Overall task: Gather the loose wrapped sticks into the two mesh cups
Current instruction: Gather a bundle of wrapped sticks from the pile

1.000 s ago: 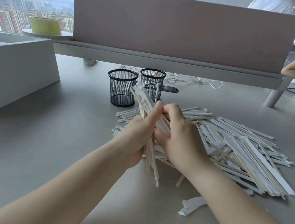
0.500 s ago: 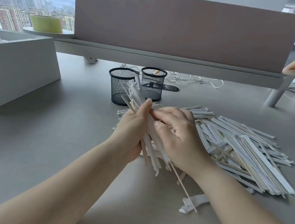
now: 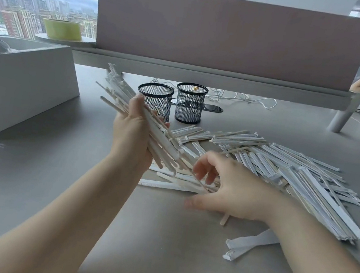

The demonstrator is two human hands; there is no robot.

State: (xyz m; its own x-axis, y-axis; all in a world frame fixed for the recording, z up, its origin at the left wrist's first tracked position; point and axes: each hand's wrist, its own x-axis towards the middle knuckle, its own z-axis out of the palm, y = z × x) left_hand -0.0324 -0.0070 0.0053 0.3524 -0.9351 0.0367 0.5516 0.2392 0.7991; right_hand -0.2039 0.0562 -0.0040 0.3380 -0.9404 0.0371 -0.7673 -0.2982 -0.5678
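Observation:
My left hand (image 3: 133,138) grips a thick bundle of wrapped sticks (image 3: 120,92), tilted with its top end pointing up and left, in front of the left mesh cup (image 3: 155,100). The right mesh cup (image 3: 189,105) stands beside it with something small and yellow inside. My right hand (image 3: 225,185) hovers low over the table, fingers spread and blurred, at the bundle's lower end and the near edge of the big pile of loose wrapped sticks (image 3: 285,172). A few sticks lie flat under the bundle.
A torn white wrapper (image 3: 249,244) lies on the table near my right forearm. A grey box (image 3: 20,83) stands at left, a pink divider panel (image 3: 230,32) with a shelf at the back, white cables behind the cups. Another person's arm rests at far right.
My left hand has lifted the bundle up and to the left. My right hand has let go of the bundle and dropped toward the table.

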